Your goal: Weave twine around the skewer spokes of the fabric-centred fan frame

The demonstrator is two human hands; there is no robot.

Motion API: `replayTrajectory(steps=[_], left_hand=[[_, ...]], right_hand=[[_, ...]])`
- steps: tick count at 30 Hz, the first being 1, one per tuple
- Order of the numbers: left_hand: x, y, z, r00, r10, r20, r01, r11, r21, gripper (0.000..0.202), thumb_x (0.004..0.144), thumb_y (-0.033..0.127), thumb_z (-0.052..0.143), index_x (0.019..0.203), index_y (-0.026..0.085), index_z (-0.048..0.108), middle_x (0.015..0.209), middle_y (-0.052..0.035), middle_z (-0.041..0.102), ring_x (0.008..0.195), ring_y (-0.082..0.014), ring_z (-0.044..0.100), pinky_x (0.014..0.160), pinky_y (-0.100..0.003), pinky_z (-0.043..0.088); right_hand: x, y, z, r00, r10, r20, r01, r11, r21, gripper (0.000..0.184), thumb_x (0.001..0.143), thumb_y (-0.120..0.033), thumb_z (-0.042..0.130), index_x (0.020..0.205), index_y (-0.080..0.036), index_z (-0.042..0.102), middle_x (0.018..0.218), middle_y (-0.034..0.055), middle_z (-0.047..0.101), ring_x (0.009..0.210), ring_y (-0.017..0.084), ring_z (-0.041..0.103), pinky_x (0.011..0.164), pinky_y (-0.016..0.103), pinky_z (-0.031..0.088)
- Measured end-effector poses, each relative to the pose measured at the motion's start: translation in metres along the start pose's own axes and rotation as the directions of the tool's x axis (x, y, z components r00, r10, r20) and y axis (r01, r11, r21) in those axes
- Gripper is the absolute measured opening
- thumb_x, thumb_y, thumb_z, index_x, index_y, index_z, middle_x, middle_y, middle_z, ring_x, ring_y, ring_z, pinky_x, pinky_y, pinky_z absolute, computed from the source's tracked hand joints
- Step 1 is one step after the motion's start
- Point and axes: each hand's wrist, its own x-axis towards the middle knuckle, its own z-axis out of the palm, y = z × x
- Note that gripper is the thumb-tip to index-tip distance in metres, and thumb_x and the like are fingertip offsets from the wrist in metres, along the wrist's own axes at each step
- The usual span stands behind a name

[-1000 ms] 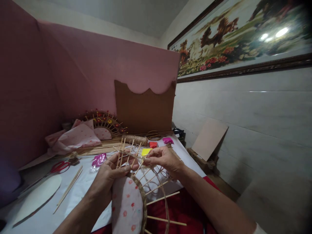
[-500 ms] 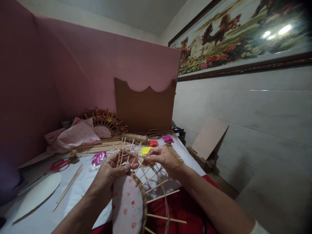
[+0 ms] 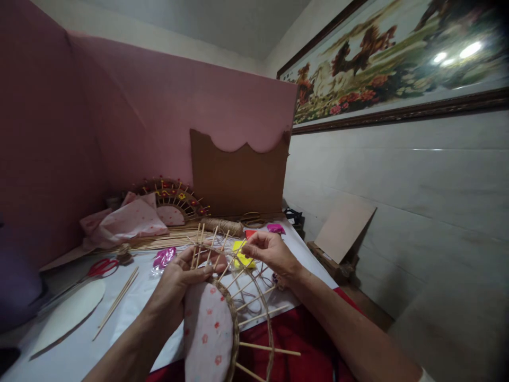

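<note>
My left hand (image 3: pixel 186 273) grips a half-round, fan-like frame by its upper sticks, thumb in front and fingers behind. The frame's flat panel (image 3: pixel 209 329) is covered in white cloth with red prints and edged in braided twine. Thin wooden sticks (image 3: pixel 254 318) spread outward from that edge, and an arc of twine (image 3: pixel 267 313) crosses them partway along. At the end of an upper stick, my right hand (image 3: pixel 272 254) has thumb and forefinger pinched on the twine, which its fingertips mostly hide. Loose loops of twine hang behind the sticks.
Red-handled scissors (image 3: pixel 102 268), a white oval board (image 3: pixel 69 315) and loose sticks (image 3: pixel 115 302) lie at left. Behind are pink cloth (image 3: pixel 133 217), a decorated fan (image 3: pixel 170 193), a twine roll (image 3: pixel 222 226) and clay packets, including a yellow one (image 3: pixel 243 255). Brown cardboard (image 3: pixel 238 178) stands at the back.
My right hand has risen slightly and moved right, away from the left hand. The twine arc lies closer along the sticks. My left hand keeps its grip.
</note>
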Motion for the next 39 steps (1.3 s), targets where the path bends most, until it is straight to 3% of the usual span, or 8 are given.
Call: replayTrajectory(steps=[4, 8, 13, 20, 28, 31, 35, 39], left_hand=[[0.000, 0.001, 0.000, 1.000, 0.001, -0.007, -0.001, 1.000, 0.022, 0.037, 0.057, 0.001, 0.069, 0.090, 0.014, 0.058, 0.088, -0.0119, 0.071, 0.075, -0.0251, 0.069, 0.053, -0.023, 0.053], [0.000, 0.003, 0.001, 1.000, 0.003, -0.017, -0.002, 1.000, 0.020, 0.039, 0.055, 0.001, 0.071, 0.089, 0.014, 0.058, 0.091, -0.0128, 0.071, 0.078, -0.0266, 0.069, 0.057, -0.025, 0.054], [-0.001, 0.002, 0.000, 1.000, 0.009, 0.019, -0.010, 1.000, 0.022, 0.041, 0.057, 0.000, 0.068, 0.093, 0.015, 0.057, 0.095, -0.0136, 0.070, 0.082, -0.0291, 0.068, 0.055, -0.026, 0.055], [0.001, 0.002, -0.006, 0.997, 0.009, 0.071, -0.006, 0.999, -0.039, 0.039, 0.059, 0.002, 0.070, 0.092, 0.017, 0.057, 0.094, -0.0112, 0.070, 0.078, -0.0247, 0.069, 0.057, -0.024, 0.054], [-0.004, 0.009, 0.001, 0.998, 0.023, 0.060, -0.019, 0.997, -0.075, 0.043, 0.054, -0.002, 0.070, 0.092, 0.015, 0.060, 0.093, -0.0113, 0.071, 0.075, -0.0239, 0.069, 0.060, -0.023, 0.054], [-0.006, 0.011, 0.004, 0.999, 0.016, 0.045, -0.012, 0.996, -0.086, 0.040, 0.054, -0.001, 0.071, 0.089, 0.016, 0.063, 0.093, -0.0087, 0.071, 0.074, -0.0228, 0.069, 0.059, -0.022, 0.055], [-0.006, 0.012, 0.003, 0.999, 0.017, 0.042, -0.014, 0.996, -0.091, 0.038, 0.055, -0.003, 0.070, 0.087, 0.016, 0.063, 0.091, -0.0074, 0.071, 0.074, -0.0214, 0.069, 0.059, -0.021, 0.055], [-0.003, 0.009, -0.002, 0.997, 0.018, 0.080, -0.010, 0.996, -0.092, 0.040, 0.057, -0.001, 0.071, 0.091, 0.017, 0.060, 0.092, -0.0079, 0.071, 0.073, -0.0210, 0.069, 0.059, -0.022, 0.054]], right_hand=[[0.003, 0.002, -0.002, 0.994, -0.109, 0.001, 0.109, 0.993, -0.050, 0.036, 0.067, -0.048, 0.068, 0.064, -0.014, 0.057, 0.063, 0.0011, 0.057, 0.058, 0.011, 0.050, 0.059, 0.025, 0.038], [0.004, -0.001, -0.004, 0.989, -0.145, 0.012, 0.145, 0.988, -0.051, 0.038, 0.068, -0.051, 0.065, 0.064, -0.014, 0.057, 0.061, 0.0000, 0.055, 0.056, 0.010, 0.047, 0.056, 0.024, 0.036], [0.006, -0.007, -0.015, 0.996, -0.090, 0.008, 0.091, 0.996, -0.021, 0.035, 0.065, -0.045, 0.070, 0.061, -0.014, 0.056, 0.056, -0.0035, 0.048, 0.052, 0.007, 0.039, 0.051, 0.022, 0.030], [0.009, 0.001, -0.032, 0.950, 0.109, 0.291, -0.172, 0.965, 0.200, 0.030, 0.064, -0.037, 0.073, 0.066, -0.013, 0.057, 0.060, -0.0036, 0.050, 0.043, 0.002, 0.029, 0.042, 0.019, 0.015], [0.005, -0.001, -0.032, 0.876, 0.232, 0.424, -0.322, 0.934, 0.156, 0.023, 0.058, -0.027, 0.075, 0.066, -0.014, 0.058, 0.054, -0.0045, 0.051, 0.044, 0.003, 0.038, 0.039, 0.016, 0.021], [0.004, 0.000, -0.031, 0.859, 0.227, 0.458, -0.321, 0.937, 0.138, 0.024, 0.056, -0.026, 0.076, 0.065, -0.013, 0.059, 0.053, -0.0045, 0.051, 0.044, 0.003, 0.038, 0.040, 0.017, 0.023], [0.002, 0.000, -0.031, 0.883, 0.171, 0.437, -0.253, 0.958, 0.137, 0.023, 0.060, -0.030, 0.074, 0.067, -0.014, 0.059, 0.054, -0.0046, 0.049, 0.044, 0.004, 0.036, 0.041, 0.017, 0.020], [0.002, -0.006, -0.032, 0.909, 0.121, 0.398, -0.196, 0.968, 0.153, 0.019, 0.064, -0.029, 0.068, 0.075, -0.014, 0.063, 0.051, -0.0065, 0.042, 0.043, 0.003, 0.024, 0.040, 0.019, 0.012]])
